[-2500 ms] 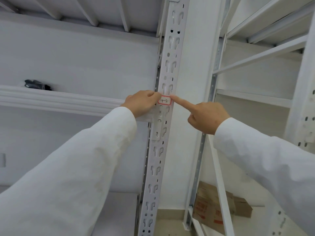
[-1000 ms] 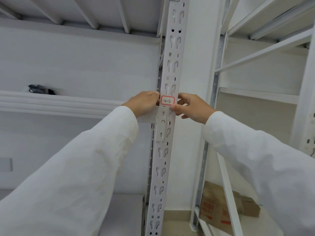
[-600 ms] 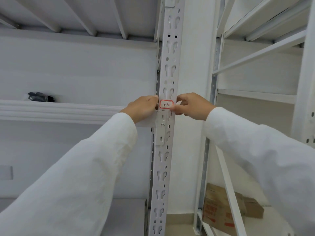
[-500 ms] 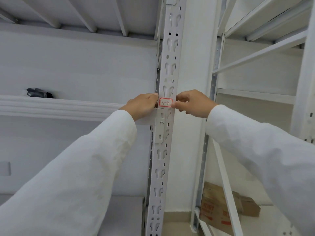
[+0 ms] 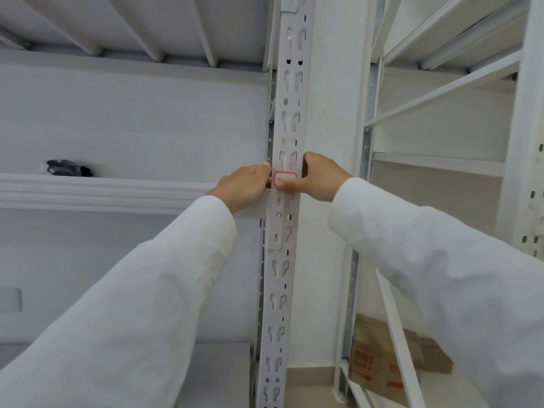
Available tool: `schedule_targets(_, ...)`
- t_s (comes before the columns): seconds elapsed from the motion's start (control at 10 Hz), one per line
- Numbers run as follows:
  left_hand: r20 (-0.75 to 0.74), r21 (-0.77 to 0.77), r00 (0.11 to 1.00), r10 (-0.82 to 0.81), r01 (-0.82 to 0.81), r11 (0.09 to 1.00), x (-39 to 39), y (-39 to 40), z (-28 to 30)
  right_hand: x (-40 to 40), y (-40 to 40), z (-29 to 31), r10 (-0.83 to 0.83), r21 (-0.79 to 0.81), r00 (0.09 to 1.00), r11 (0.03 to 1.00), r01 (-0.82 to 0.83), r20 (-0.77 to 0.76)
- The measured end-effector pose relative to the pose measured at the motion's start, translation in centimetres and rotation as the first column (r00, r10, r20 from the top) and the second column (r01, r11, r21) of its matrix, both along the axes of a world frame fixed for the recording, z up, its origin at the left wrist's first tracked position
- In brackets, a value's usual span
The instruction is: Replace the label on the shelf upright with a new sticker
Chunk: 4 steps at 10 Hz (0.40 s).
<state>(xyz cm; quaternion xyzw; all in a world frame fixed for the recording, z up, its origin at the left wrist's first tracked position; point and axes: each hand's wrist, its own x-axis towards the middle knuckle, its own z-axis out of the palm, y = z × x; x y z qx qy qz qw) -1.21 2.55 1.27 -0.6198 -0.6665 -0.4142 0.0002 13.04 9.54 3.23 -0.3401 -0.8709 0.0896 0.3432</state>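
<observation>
A small white label (image 5: 285, 178) with a red border and handwritten marks sits on the front of the white perforated shelf upright (image 5: 290, 98), at mid height. My left hand (image 5: 244, 188) is curled against the upright's left edge, fingertips touching the label's left side. My right hand (image 5: 319, 181) wraps the upright from the right, its thumb lying across the label's lower edge and its fingers hidden behind the post. Both arms wear white sleeves.
A white shelf beam (image 5: 103, 192) runs left from the upright, with a small black object (image 5: 69, 167) lying on that shelf. A second white shelving unit (image 5: 441, 92) stands to the right. A cardboard box (image 5: 379, 357) sits low on the floor there.
My right hand went from pointing at the label with one finger to closing around the upright, thumb now on the label's lower part. The left hand stayed at the left edge.
</observation>
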Motion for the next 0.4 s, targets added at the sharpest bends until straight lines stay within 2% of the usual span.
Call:
schedule_targets(0.1, -0.021, -0.014, 1.0, -0.004, 0.004, 1.0, -0.01, -0.07, -0.12, 1.87, 0.02, 0.75, 0.034, 0.012, 0.994, 0.999, -0.035, 0.106)
schedule_targets(0.2, -0.027, -0.013, 1.0, -0.005, 0.004, 1.0, 0.05, 0.05, -0.17, 2.27, -0.01, 0.69, 0.13, -0.107, 0.988, 0.987, -0.121, 0.083)
schedule_targets(0.3, -0.036, 0.004, 0.999, 0.023, -0.023, 1.0, 0.24, -0.27, -0.24, 1.73, -0.6, 0.2, 0.116, -0.154, 0.992, 0.981, -0.122, -0.047)
schedule_targets(0.4, -0.016, 0.02, 0.999, 0.03, -0.03, 0.999, -0.01, -0.03, -0.17, 1.38, -0.34, 0.0, 0.083, -0.166, 0.99, 0.981, -0.101, -0.113)
